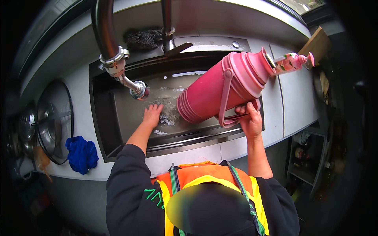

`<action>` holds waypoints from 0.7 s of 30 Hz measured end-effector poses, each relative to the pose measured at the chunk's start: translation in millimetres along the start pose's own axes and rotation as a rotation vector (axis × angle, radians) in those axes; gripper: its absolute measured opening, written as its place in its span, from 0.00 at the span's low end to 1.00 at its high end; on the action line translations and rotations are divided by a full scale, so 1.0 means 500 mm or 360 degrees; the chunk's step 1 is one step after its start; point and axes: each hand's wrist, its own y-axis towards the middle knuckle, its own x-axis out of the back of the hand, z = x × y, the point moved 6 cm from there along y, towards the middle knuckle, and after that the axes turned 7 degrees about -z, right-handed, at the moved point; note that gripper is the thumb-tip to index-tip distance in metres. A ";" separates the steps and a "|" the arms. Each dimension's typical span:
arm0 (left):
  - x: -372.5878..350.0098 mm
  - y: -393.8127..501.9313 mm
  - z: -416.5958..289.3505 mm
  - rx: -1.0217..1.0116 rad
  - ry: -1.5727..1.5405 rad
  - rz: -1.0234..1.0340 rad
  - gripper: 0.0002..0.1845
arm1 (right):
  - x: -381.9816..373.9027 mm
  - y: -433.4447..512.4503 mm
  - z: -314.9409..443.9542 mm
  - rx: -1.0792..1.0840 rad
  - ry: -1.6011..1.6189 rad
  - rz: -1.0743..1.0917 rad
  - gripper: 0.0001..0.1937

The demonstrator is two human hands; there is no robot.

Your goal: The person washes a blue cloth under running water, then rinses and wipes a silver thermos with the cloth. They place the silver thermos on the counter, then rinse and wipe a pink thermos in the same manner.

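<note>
My right hand [251, 119] grips the side handle of a large pink thermos flask [217, 85]. The flask is tilted over the sink, its ribbed base low at the left and its open mouth raised to the right. A pink carrying handle [226, 100] hangs along its near side. In the dark steel sink [118, 118], my left hand [153, 115] reaches toward splashing water and white foam left of the flask's base, holding nothing that I can see. The flexible faucet nozzle [138, 89] hangs just above and left of that hand.
A faucet lever [178, 49] and a dark scourer [143, 38] are behind the sink. Beyond the flask's mouth stands a pink pump bottle [288, 63], with a wooden board [316, 47] farther right. A blue cloth [81, 155] and a round mesh cover [56, 118] lie on the left counter.
</note>
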 end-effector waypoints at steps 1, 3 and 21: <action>-0.008 -0.006 -0.010 -0.0138 0.0040 0.0096 0.19 | -0.012 0.005 -0.015 -0.0003 0.0059 0.0063 0.07; -0.018 -0.021 -0.016 -0.0375 0.0223 0.0315 0.26 | -0.023 0.013 -0.055 -0.0093 0.0002 0.0024 0.07; 0.247 -0.054 -0.053 0.0399 -0.3824 -0.0540 0.19 | -0.062 -0.001 -0.194 -0.0115 -0.1171 0.0286 0.22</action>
